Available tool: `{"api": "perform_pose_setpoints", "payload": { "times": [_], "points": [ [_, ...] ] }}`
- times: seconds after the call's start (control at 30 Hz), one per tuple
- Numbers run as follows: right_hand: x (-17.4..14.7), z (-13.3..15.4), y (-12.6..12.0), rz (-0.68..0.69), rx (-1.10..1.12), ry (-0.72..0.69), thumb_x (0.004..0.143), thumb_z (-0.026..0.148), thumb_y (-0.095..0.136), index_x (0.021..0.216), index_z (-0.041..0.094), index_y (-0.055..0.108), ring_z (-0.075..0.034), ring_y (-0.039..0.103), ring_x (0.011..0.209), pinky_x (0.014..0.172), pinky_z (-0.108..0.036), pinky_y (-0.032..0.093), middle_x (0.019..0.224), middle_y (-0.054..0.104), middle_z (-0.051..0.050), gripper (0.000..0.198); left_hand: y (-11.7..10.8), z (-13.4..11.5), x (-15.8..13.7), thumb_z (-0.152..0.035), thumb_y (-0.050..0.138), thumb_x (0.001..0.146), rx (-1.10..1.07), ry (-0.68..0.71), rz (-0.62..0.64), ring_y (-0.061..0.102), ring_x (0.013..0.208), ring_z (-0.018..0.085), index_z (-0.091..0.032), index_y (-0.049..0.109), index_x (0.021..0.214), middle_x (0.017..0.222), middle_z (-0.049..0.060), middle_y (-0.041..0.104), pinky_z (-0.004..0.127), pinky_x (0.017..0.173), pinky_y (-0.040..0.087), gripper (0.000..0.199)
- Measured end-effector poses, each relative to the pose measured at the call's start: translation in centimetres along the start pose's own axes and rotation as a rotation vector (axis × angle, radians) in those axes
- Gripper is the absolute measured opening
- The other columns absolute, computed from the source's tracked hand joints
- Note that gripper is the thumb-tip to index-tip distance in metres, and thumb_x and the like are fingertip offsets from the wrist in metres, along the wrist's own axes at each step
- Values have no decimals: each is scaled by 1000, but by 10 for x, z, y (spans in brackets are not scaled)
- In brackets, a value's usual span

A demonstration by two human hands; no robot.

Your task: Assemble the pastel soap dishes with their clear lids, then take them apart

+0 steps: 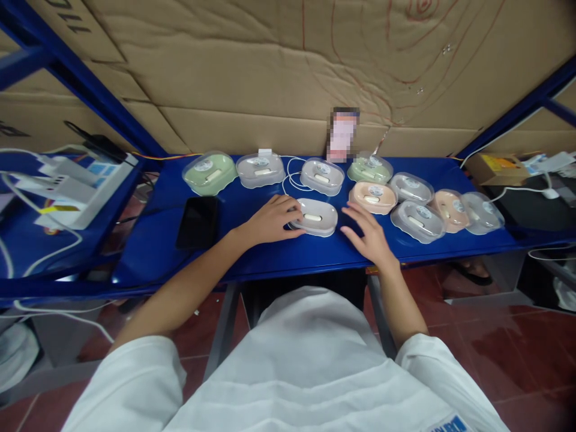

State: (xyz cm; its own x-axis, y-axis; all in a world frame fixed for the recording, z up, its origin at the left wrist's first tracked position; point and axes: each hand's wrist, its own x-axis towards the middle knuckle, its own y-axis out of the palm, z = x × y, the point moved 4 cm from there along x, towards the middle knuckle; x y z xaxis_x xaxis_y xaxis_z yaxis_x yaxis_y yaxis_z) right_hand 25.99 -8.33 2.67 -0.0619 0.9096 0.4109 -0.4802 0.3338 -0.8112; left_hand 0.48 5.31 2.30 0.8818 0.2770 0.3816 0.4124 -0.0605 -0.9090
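Observation:
Directly in front of me on the blue table is a grey oval plastic box (323,219) with a white oblong piece in its middle. My left hand (279,218) grips its left end, fingers at the back and thumb along the front. To the right of the box, my right hand (366,233) is held apart from it, fingers spread and holding nothing. Behind stands another grey box (321,178) with a clear cover and a round label. A peach box (372,198) lies just beyond my right fingers.
More covered boxes stand around: a green box (210,174) at the back left, several at the right, including a grey box (417,222). A dark phone (197,222) lies left. A pixelated phone-like screen (342,135) leans on the cardboard wall (252,78). White cables and a power strip (85,186) sit far left.

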Motion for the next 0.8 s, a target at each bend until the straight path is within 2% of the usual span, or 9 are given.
{"api": "perform_pose_setpoints", "payload": {
  "times": [0.13,0.23,0.37,0.5,0.6,0.67,0.73,0.8],
  "points": [
    [16,-31,-58,-172,-135,66,110,50,52,150,28,63,-37,58,149,127,-66,45,155,65,-11,46,-4,7,-2,-38,73,99,-56,-30,-19,66,118,29,-22,75,104,123,10,73,45,105,51,16],
    [28,-66,-82,-128,-253,99,109,48,53,146,22,65,-38,58,148,125,-66,45,153,65,-16,47,-4,9,-3,-38,72,99,-72,-36,-17,65,124,31,-22,76,105,129,11,74,47,107,52,17],
    [49,-101,-80,-39,-309,121,106,42,61,151,18,62,-38,55,151,124,-62,45,160,58,-21,51,-3,8,-4,-39,69,101,-61,-35,6,66,127,30,-22,75,109,133,10,75,47,108,52,19],
    [101,-129,-73,64,-317,184,99,50,76,154,11,57,-40,47,155,125,-62,39,167,48,-27,70,-4,10,-5,-40,67,102,-54,-46,19,65,129,30,-22,73,109,133,9,75,45,107,53,19],
    [142,-150,-68,239,-244,252,96,60,75,142,2,64,-34,60,143,120,-50,45,157,56,-31,75,-5,13,-5,-39,68,103,-58,-49,18,65,129,30,-22,72,107,133,8,75,45,106,54,18],
    [157,-156,-68,308,-203,290,97,63,72,141,1,65,-29,67,132,116,-44,49,148,65,-27,76,-5,15,-6,-39,70,102,-56,-46,8,65,128,30,-22,73,108,132,8,76,45,106,54,18],
    [158,-148,-74,255,-207,291,98,62,72,142,8,66,-28,71,125,114,-48,52,140,72,-21,70,-5,16,-7,-39,71,101,-48,-42,-4,67,126,31,-22,73,109,129,8,76,47,106,54,19],
    [146,-126,-81,108,-219,220,98,60,75,143,15,67,-31,71,124,115,-54,54,137,74,-18,64,-5,14,-7,-40,71,102,-46,-24,-10,69,120,30,-22,74,109,125,8,77,47,105,55,20]
  ]
}}
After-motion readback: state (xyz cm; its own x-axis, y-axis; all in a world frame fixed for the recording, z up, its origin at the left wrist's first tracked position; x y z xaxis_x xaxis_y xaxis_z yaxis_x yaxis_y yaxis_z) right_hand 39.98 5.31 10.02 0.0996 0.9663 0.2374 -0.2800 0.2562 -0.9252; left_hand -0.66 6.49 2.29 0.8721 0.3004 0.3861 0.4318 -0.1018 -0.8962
